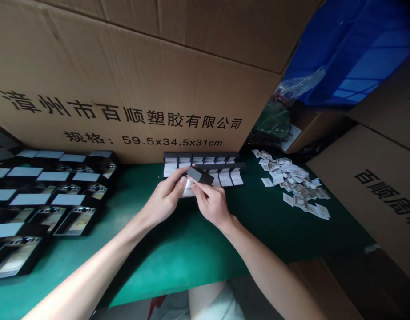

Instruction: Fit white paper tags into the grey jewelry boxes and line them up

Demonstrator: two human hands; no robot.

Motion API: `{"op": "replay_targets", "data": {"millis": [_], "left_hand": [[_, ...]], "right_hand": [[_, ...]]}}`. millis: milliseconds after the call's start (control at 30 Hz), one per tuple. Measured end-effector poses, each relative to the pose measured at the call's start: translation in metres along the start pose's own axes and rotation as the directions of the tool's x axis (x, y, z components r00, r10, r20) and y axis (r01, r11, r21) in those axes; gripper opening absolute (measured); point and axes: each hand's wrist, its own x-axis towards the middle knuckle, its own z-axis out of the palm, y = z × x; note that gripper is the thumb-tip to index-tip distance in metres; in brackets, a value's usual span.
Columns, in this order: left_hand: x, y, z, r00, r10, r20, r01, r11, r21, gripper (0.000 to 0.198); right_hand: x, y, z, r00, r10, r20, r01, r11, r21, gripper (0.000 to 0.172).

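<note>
Brown cardboard carton [134, 58] printed 59.5x34.5x31cm — behind the right hand [210, 204]

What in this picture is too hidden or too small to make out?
Head view: the white piece under the dark grey rectangular block, mostly hidden by the left hand and right hand.
Head view: any printing on the small white paper packets, too small to read.
Head view: the black window-fronted boxes, cut off by the left edge.
</note>
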Motion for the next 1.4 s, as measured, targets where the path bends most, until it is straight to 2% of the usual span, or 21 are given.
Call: {"op": "replay_targets", "data": {"millis": [200, 467, 633, 767, 1100, 1233, 1400], "left_hand": [[-0.001, -0.001, 0.0, 0.999, 0.033, 0.032, -0.033, 0.999, 0.007, 0.066], [-0.001, 0.002, 0.002, 1.0, -0.008, 0.028, 0.009, 0.999, -0.041, 0.068], [-0.001, -0.001, 0.002, 0.998, -0.058, 0.01, 0.058, 0.998, 0.0, 0.075], [-0.001, -0.003, 0.002, 0.996, -0.088, 0.01, 0.088, 0.996, -0.004, 0.073], [-0.001, -0.005, 0.002, 0.991, -0.123, 0.049, 0.13, 0.975, -0.181, 0.064], [-0.001, -0.002, 0.002, 0.992, -0.116, 0.054, 0.124, 0.976, -0.178, 0.062], [-0.001, 0.007, 0.001, 0.997, -0.049, 0.055, 0.056, 0.991, -0.123, 0.059]], "right_hand": [[0.0, -0.006, 0.004, 0.996, 0.038, -0.085, -0.03, 0.995, 0.097, 0.024], [-0.003, -0.004, 0.007, 0.996, 0.026, -0.084, -0.027, 0.999, -0.016, 0.023], [-0.003, -0.002, 0.006, 0.999, -0.019, -0.029, 0.015, 0.993, -0.115, 0.028], [-0.003, 0.002, 0.005, 0.999, -0.038, -0.001, 0.038, 0.987, -0.153, 0.029], [-0.004, -0.002, 0.007, 0.997, 0.057, -0.056, -0.058, 0.998, -0.022, 0.023], [-0.004, -0.002, 0.007, 0.996, 0.06, -0.072, -0.058, 0.998, 0.034, 0.022], [-0.004, -0.003, 0.007, 0.997, 0.017, -0.075, -0.018, 1.0, -0.006, 0.024]]}}
